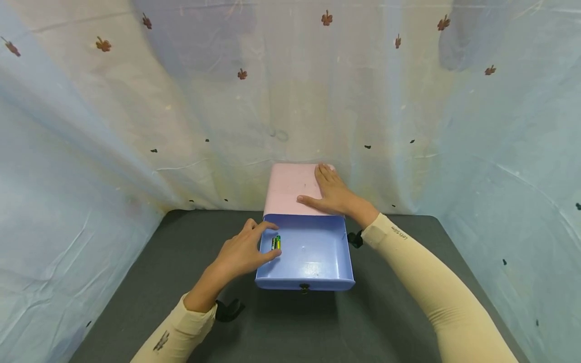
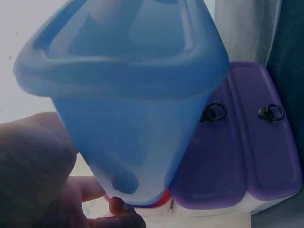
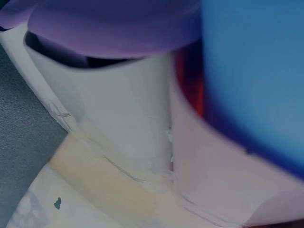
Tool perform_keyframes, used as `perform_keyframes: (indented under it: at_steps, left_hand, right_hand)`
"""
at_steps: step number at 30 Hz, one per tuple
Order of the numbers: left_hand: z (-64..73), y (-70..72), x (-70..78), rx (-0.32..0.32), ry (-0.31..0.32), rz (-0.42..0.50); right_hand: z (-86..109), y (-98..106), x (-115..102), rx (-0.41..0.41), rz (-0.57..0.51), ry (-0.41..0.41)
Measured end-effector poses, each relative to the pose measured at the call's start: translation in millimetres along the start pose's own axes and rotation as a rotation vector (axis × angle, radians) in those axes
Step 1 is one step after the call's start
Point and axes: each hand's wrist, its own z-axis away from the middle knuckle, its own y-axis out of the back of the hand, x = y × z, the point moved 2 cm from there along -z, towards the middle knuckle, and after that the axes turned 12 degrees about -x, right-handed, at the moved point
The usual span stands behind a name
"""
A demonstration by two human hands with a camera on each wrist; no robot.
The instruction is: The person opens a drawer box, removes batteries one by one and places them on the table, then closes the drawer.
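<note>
A blue drawer (image 1: 313, 257) stands pulled out of a small pink-topped drawer cabinet (image 1: 290, 189). Two small green-and-yellow batteries (image 1: 276, 242) lie side by side near the drawer's left wall. My left hand (image 1: 242, 252) reaches over that wall, thumb and index finger apart on either side of the batteries; no contact with them shows. Flat on the pink top rests my right hand (image 1: 333, 194), fingers and thumb spread. In the left wrist view, part of my left hand (image 2: 61, 190) appears beside the blue drawer (image 2: 128, 123). The right wrist view does not show the right hand.
Purple drawers (image 2: 213, 156) with ring pulls (image 2: 216, 112) sit below the blue one. The cabinet stands at the back of a dark grey table (image 1: 381, 312). Pale curtains (image 1: 290, 101) with small leaf marks hang behind and at both sides.
</note>
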Motion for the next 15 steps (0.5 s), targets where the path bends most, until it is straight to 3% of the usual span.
perform_keyframes:
  at_steps: [15]
  left_hand:
    - [-6.5, 0.6, 5.9, -0.032, 0.053, -0.048]
  right_hand:
    - [0.3, 0.6, 0.4, -0.009, 0.003, -0.001]
